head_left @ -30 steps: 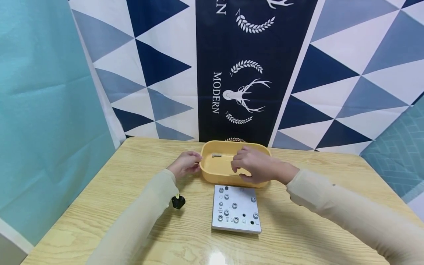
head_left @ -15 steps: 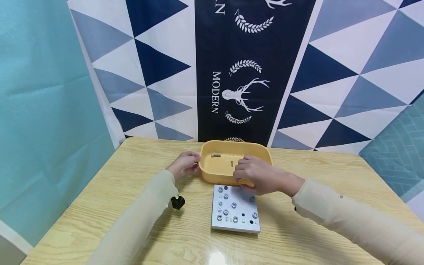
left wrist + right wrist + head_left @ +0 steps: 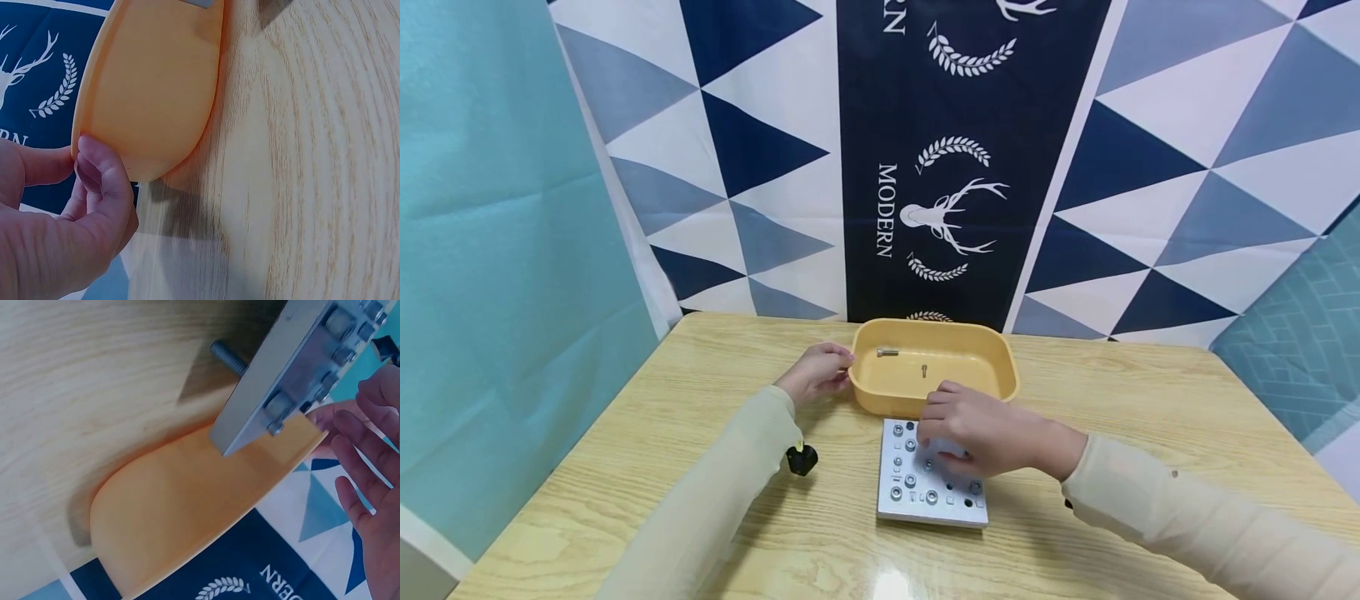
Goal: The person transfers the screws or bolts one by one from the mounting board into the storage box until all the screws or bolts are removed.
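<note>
My left hand point(image 3: 817, 373) pinches the left end rim of a yellow plastic tray point(image 3: 880, 402); the left wrist view shows thumb and fingertips on either side of the tray's edge point(image 3: 81, 112). Inside the tray lie a longer bolt point(image 3: 887, 352) and a small screw point(image 3: 924, 371). In front of it sits a silver metal plate point(image 3: 917, 510) studded with several socket-head bolts. Above the plate's far right part hovers my right hand point(image 3: 977, 427), fingers loosely bent and apart, with nothing visible between them. In the right wrist view, its fingers point(image 3: 369, 440) are beside the bolt heads.
The wooden table point(image 3: 715, 358) carries everything. Under the plate, a threaded bolt end point(image 3: 229, 357) sticks out in the right wrist view. A black wrist device point(image 3: 802, 459) hangs below the left sleeve. A patterned cloth point(image 3: 775, 208) rises behind the table.
My right hand has come out of the tray toward me and is now over the plate. The small screw in the tray has come into view. My left hand has stayed on the rim.
</note>
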`<action>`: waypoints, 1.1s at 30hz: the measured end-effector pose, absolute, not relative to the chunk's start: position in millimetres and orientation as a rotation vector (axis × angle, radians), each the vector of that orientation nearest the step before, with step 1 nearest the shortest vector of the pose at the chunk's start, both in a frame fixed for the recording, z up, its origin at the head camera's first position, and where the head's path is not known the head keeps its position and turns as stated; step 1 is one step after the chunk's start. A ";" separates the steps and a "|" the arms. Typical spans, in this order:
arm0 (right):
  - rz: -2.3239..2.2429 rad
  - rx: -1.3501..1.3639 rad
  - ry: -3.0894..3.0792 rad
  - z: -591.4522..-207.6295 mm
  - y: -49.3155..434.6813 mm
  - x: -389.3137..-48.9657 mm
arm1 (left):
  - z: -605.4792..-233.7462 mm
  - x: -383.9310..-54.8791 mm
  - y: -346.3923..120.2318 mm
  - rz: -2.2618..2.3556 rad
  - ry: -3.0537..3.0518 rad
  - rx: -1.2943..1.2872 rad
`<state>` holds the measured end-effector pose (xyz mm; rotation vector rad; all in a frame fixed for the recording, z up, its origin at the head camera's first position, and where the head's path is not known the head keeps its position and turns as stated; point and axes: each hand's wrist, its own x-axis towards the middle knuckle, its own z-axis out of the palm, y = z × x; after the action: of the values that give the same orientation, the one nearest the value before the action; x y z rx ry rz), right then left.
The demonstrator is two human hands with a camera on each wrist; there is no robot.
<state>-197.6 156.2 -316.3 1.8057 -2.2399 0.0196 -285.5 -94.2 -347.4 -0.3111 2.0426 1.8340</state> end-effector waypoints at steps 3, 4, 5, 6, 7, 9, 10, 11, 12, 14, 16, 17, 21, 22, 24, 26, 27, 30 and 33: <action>0.021 1.816 -2.232 -316.9 154.4 -193.6 | -347.0 -285.6 -94.3 1.837 2.040 -0.311; 0.018 1.821 -2.223 -317.6 153.9 -192.5 | -347.4 -285.6 -94.5 1.838 2.041 -0.312; 0.015 1.824 -2.216 -318.2 153.2 -191.4 | -348.0 -285.9 -94.8 1.837 2.042 -0.313; 0.012 1.826 -2.209 -318.6 152.7 -190.3 | -348.4 -285.9 -95.1 1.835 2.045 -0.312; 0.009 1.828 -2.201 -319.1 152.3 -189.3 | -348.7 -286.1 -95.4 1.834 2.047 -0.312; 0.007 1.827 -2.196 -320.2 151.5 -187.7 | -349.2 -286.6 -95.8 1.834 2.046 -0.312; 0.005 1.826 -2.196 -320.7 151.2 -187.2 | -349.6 -286.9 -96.1 1.834 2.049 -0.311; 0.004 1.824 -2.200 -321.3 150.9 -186.7 | -349.9 -287.2 -96.3 1.835 2.051 -0.308; 0.004 1.822 -2.203 -321.8 150.8 -186.3 | -349.8 -287.2 -96.3 1.839 2.047 -0.307; 0.003 1.819 -2.207 -323.2 150.6 -186.1 | -350.1 -287.2 -96.1 1.848 2.041 -0.303; 0.000 1.818 -2.205 -324.6 150.6 -186.1 | -350.6 -287.2 -96.2 1.856 2.040 -0.297; 0.000 1.818 -2.204 -325.3 150.5 -186.2 | -350.7 -287.1 -96.1 1.860 2.036 -0.296; 0.000 1.821 -2.206 -328.4 150.7 -186.6 | -350.6 -286.4 -95.8 1.860 2.034 -0.302; 0.000 1.822 -2.208 -329.0 150.7 -186.7 | -350.5 -286.4 -95.8 1.858 2.033 -0.305; -0.004 1.826 -2.211 -329.7 150.7 -187.0 | -350.0 -286.4 -95.7 1.853 2.032 -0.310; -0.005 1.829 -2.215 -330.2 150.7 -187.5 | -349.4 -286.5 -95.9 1.850 2.034 -0.308; -0.007 1.831 -2.216 -330.2 150.6 -187.9 | -349.2 -286.6 -95.9 1.847 2.036 -0.307; -0.011 1.834 -2.221 -330.0 150.3 -188.6 | -349.0 -286.4 -96.1 1.839 2.042 -0.297; -0.017 1.835 -2.229 -330.0 150.1 -189.1 | -348.8 -286.3 -96.1 1.838 2.040 -0.295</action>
<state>-189.1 150.1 -330.0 1.8354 -2.2292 -0.0170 -286.3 -96.1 -348.8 -0.2950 2.0404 1.8381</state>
